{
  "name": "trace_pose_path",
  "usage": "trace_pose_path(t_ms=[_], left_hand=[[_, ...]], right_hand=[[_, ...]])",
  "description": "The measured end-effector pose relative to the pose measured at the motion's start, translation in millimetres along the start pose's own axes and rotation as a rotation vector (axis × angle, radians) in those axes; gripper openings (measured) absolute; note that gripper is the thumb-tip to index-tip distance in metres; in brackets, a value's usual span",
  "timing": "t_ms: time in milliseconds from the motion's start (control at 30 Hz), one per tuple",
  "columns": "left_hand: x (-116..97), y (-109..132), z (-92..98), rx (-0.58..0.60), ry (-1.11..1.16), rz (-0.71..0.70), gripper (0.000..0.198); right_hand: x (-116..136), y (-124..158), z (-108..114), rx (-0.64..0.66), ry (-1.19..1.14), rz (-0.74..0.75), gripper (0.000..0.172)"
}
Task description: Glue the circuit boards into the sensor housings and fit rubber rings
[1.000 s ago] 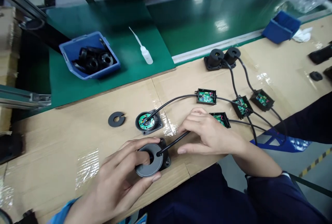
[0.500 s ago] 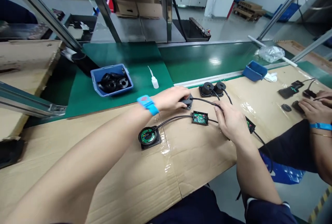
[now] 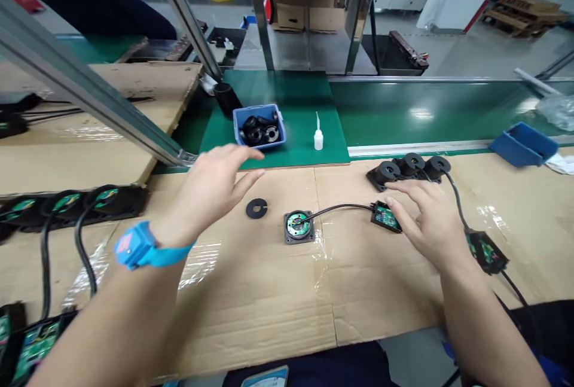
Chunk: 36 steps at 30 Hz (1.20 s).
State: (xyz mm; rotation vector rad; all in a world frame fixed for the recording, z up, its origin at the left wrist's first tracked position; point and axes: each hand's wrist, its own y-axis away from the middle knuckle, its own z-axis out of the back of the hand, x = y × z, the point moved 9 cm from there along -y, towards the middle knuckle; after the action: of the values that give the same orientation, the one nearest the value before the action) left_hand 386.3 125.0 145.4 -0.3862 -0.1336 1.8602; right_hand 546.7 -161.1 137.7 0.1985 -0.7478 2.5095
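My left hand (image 3: 219, 183) hovers over the cardboard with thumb and fingers apart, holding nothing. Just right of it lies a flat black slotted ring (image 3: 252, 210). A square black housing (image 3: 291, 238) with a round green circuit board sits face up in the middle. Its black cable (image 3: 336, 208) runs right to a small open box with a circuit board (image 3: 386, 218). Beside that box my right hand (image 3: 426, 219) is open, fingers stretched out, with no object visible in its grasp. Behind it stand three black round housings (image 3: 411, 164) in a row, partly covered by its fingers.
A blue bin (image 3: 282, 128) of black parts and a white dropper bottle (image 3: 318, 140) stand on the green mat. Another blue bin (image 3: 524, 146) is at right. More cabled housings (image 3: 67, 201) lie at left. A metal post (image 3: 98, 94) slants across the left side.
The view has swung left. My left hand has let go of a black housing, which now stands with the other two, and moved left. My right hand has released the cable.
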Motion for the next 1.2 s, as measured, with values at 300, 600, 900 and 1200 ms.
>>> trace_pose_path(t_ms=[300, 600, 900, 1200], left_hand=[[27, 79, -55.8, -0.021, 0.332, 0.200, 0.062], [-42, 83, -107.9, 0.038, 0.789, 0.179, 0.056], [-60, 102, -54.2, -0.090, 0.685, 0.021, 0.039], [-69, 113, -32.9, -0.192, 0.574, -0.059, 0.046]], right_hand=[[-17, -127, -131, 0.255, -0.374, -0.354, 0.072], [-14, -152, -182, 0.230, -0.595, -0.436, 0.030], [27, -45, -89, 0.119, -1.177, -0.525, 0.047], [30, -5, -79, 0.015, -1.394, -0.615, 0.048]])
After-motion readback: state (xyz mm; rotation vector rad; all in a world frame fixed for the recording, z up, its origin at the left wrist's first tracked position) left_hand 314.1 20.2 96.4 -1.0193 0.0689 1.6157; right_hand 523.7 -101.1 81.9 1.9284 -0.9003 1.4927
